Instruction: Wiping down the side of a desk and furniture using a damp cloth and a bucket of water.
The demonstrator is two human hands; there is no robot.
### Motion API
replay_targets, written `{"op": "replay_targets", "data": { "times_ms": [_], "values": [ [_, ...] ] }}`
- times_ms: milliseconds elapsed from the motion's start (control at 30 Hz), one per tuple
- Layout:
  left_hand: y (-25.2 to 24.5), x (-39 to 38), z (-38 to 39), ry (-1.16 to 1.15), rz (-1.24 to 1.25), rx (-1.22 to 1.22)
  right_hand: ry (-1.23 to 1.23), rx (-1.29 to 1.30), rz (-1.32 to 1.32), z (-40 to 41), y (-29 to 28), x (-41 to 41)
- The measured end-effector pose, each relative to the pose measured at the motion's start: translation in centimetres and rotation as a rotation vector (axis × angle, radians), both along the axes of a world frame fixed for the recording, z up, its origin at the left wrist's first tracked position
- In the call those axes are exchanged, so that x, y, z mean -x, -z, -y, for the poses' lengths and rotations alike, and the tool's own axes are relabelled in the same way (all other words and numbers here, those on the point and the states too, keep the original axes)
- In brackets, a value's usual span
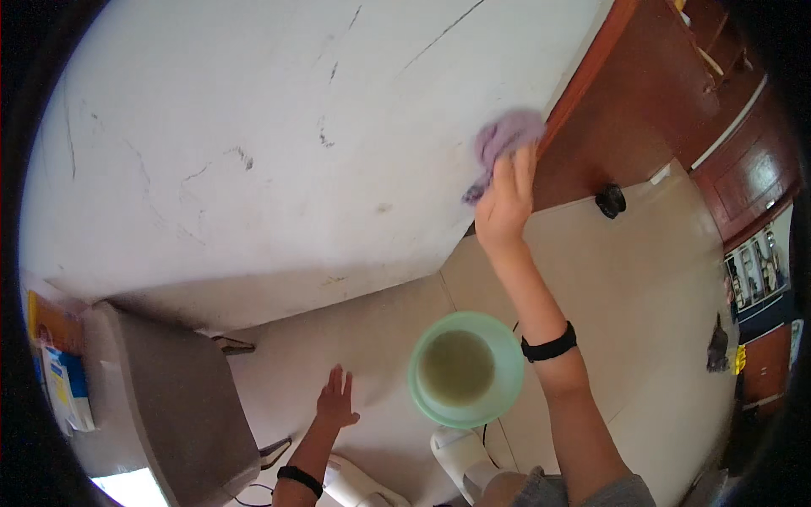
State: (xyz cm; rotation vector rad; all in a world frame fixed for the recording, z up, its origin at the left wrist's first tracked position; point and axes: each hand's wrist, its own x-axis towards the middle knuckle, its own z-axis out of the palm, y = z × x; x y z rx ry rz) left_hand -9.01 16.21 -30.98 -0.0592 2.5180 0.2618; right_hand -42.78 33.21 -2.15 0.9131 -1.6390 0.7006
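A crumpled purple cloth (507,136) is in my right hand (507,203), pressed against the white wall (266,114) close to its right edge. The cloth looks slightly blurred, and a darker patterned corner hangs below my fingers. Dark streaks and scuffs mark the wall to the left. My left hand (337,402) is held over the floor with its fingers apart and nothing in it. Between my arms stands a light green plastic basin (510,380) holding murky, greenish-brown water (457,367).
A brown-grey piece of furniture (184,386) with metal legs stands at left, with boxes (66,386) on it. Reddish-brown wood trim (589,70) borders the wall. A black object (610,201) lies on the tiled floor (633,285). My white shoes (453,447) are beside the basin.
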Motion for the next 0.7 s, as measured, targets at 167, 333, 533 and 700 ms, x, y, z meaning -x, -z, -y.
{"op": "replay_targets", "data": {
  "times_ms": [167,333,533,700],
  "values": [
    [0.3,0.3,0.1,-0.008,-0.031,-0.066,0.001,-0.380,0.151,-3.6,13.1,0.4],
    [-0.5,0.6,-0.5,-0.035,-0.047,-0.020,-0.110,-0.866,0.140,-6.8,19.2,0.3],
    [-0.4,-0.5,-0.3,-0.049,-0.061,-0.003,-0.205,-1.435,0.174,-7.0,18.4,-1.1],
    [-1.2,-0.5,-0.2,-0.081,-0.022,0.005,0.000,-0.867,0.215,-6.3,13.2,-2.2]
  ]
}}
